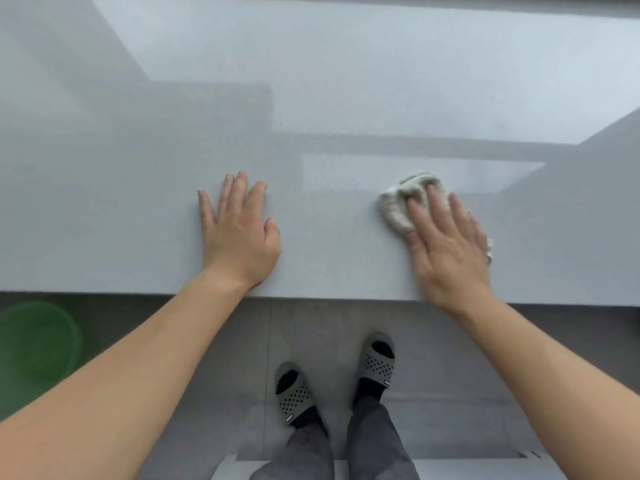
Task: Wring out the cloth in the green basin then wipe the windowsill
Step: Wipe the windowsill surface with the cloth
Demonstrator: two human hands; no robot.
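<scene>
The windowsill (346, 98) stretches wide and pale grey under both my hands, glossy enough to carry soft reflections beyond my fingertips. Below its near edge, back past my wrists, lies the grey tiled floor (207, 341), where my feet stand in perforated grey slippers (296, 393) between my two forearms. The green basin (38, 341) sits on that floor, outside my left forearm and well apart from either hand, blurred at the edge of view.

My left arm reaches forward and bends slightly inward at the wrist. My left hand (239, 233) lies flat on the sill, palm down, fingers spread and released, gripping nothing, the thumb pointing toward my right hand. My right arm comes in from the lower right, angled inward. My right hand (446, 244) presses palm down on the cloth (398, 206), fingers stretched flat over it rather than clenched around it. The cloth is a crumpled off-white wad on the sill, bunched out past my right fingertips and toward my left hand, with a small bit showing at the outer side of my palm. The two hands rest well apart, near the sill's front edge.
</scene>
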